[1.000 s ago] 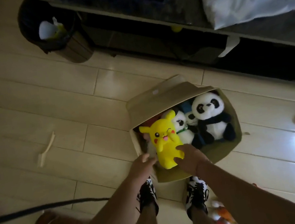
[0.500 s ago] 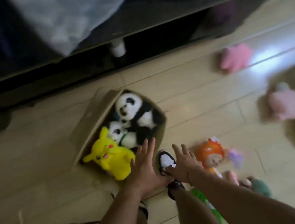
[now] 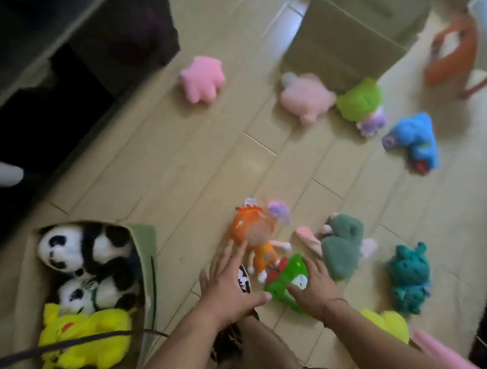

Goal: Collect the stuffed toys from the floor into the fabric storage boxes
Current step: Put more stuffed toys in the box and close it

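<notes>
Left hand: the left hand (image 3: 230, 290) hovers over the floor with fingers spread wide, holding nothing, fingertips just beside the orange doll.
Right hand: the right hand (image 3: 312, 283) is spread flat on the green plush (image 3: 284, 280), fingers wide; whether it grips cannot be told.
Orange doll: the orange doll (image 3: 255, 238) lies flat, long axis running up-left to down-right, head toward the top, feet touching the green plush.
Near box: the near fabric box (image 3: 142, 245) sits at lower left, mouth up, holding two panda toys (image 3: 81, 250) and one yellow plush (image 3: 86, 335) lying along the box's near end.
Far box: the far fabric box (image 3: 348, 27) stands at upper right, blurred, its contents not visible.
Loose toys on floor: two pink plushes (image 3: 201, 79), one green-and-purple toy (image 3: 363, 105), one blue toy (image 3: 415, 141), one grey-green plush (image 3: 341, 246), one teal plush (image 3: 410, 277), one yellow toy (image 3: 388, 323) by the right forearm.
Open room: bare wooden floor (image 3: 203, 170) lies between the near box and the pink plushes; dark furniture (image 3: 38, 71) bounds the upper left.
Cord: a dark cord (image 3: 57, 348) crosses the yellow plush.
</notes>
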